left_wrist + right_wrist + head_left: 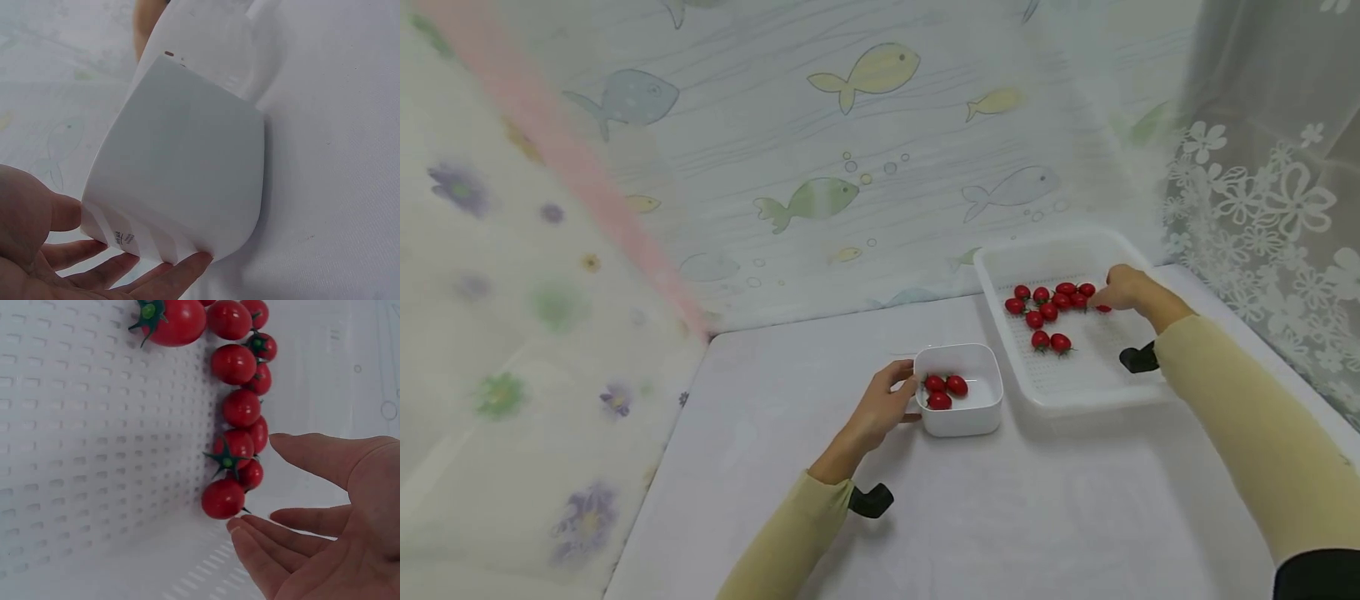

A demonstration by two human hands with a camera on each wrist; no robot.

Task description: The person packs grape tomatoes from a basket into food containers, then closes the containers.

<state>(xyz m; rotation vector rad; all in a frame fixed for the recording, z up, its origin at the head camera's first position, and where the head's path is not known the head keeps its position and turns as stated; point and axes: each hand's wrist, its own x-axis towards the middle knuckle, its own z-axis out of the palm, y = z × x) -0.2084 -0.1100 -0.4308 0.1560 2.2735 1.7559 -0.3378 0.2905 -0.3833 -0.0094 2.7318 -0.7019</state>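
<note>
A small white box (964,422) stands on the table with three cherry tomatoes (957,385) inside. My left hand (886,403) touches its left side; in the left wrist view the thumb and fingertips (199,259) lie against the outer wall (181,156). To the right, my right hand (1127,288) reaches into a larger white tray (1045,406) at the right end of a group of cherry tomatoes (1048,312). The right wrist view shows its thumb and fingers spread beside the nearest tomato (223,499), with nothing held between them.
Two tomatoes (1050,342) lie apart from the group, nearer the tray's front. A white cloth covers the table (805,375). Behind hangs a fish-patterned curtain (880,167), and lace (1285,208) hangs close to the tray's right side. Black wrist mounts (871,501) stick out below the sleeves.
</note>
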